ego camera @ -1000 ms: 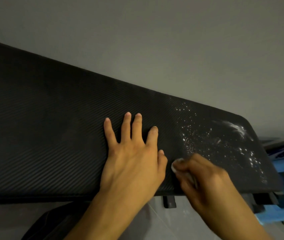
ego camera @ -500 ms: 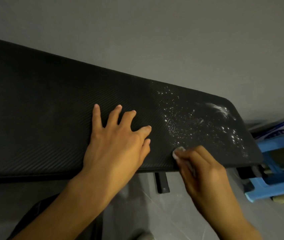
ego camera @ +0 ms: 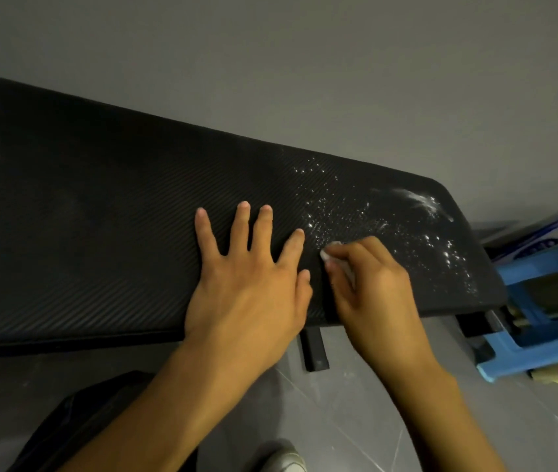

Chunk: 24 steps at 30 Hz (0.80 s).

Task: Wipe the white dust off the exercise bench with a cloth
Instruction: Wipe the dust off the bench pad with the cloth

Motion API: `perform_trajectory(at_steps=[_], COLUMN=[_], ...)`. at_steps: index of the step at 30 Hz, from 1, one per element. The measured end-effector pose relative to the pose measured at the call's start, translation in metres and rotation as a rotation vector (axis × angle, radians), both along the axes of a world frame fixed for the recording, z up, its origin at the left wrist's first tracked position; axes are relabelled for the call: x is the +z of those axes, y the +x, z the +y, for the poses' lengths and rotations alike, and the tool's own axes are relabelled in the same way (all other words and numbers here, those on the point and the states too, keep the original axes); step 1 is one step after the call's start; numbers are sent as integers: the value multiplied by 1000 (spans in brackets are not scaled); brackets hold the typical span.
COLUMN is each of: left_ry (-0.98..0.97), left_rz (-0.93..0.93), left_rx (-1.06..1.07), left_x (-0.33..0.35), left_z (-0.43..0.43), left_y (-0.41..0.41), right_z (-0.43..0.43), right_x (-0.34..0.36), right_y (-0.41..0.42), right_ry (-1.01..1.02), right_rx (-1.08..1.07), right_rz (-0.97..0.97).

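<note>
Black padded exercise bench (ego camera: pixel 100 233) shows diagonal ribbing; white dust specks (ego camera: pixel 355 212) and small white cloth (ego camera: pixel 329 251) toward three o'clock; blue plastic stool (ego camera: pixel 536 352) at four.

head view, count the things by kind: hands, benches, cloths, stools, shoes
hands: 2, the left hand flat on the pad and the right hand gripping the cloth
exercise bench: 1
cloth: 1, white, mostly hidden in the fingers
stool: 1, blue
shoe: 1, only partly in view
total: 6
</note>
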<state>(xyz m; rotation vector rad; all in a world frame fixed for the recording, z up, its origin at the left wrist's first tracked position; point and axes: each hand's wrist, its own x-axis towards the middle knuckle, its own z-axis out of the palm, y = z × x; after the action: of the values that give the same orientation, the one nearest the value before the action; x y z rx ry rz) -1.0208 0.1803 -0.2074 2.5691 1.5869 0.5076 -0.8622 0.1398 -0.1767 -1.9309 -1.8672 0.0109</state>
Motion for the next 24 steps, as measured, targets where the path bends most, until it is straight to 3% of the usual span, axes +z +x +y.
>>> perform_trajectory(at_steps=[6, 12, 18, 24], left_ry=[0, 13, 4, -6], left_rz=[6, 9, 0, 10], left_rx=[-16, -10, -18, -18], left_x=[-1, -1, 0, 0], left_z=[0, -1, 0, -1], left_y=[-1, -1, -2, -2], right_z=[-34, 8, -23, 46], right_x=[9, 4, 12, 13], right_y=[-3, 4, -5, 14], right_ry=[-79, -31, -101, -93], right_rx=[142, 13, 177, 32], right_rz=[64, -15, 37, -71])
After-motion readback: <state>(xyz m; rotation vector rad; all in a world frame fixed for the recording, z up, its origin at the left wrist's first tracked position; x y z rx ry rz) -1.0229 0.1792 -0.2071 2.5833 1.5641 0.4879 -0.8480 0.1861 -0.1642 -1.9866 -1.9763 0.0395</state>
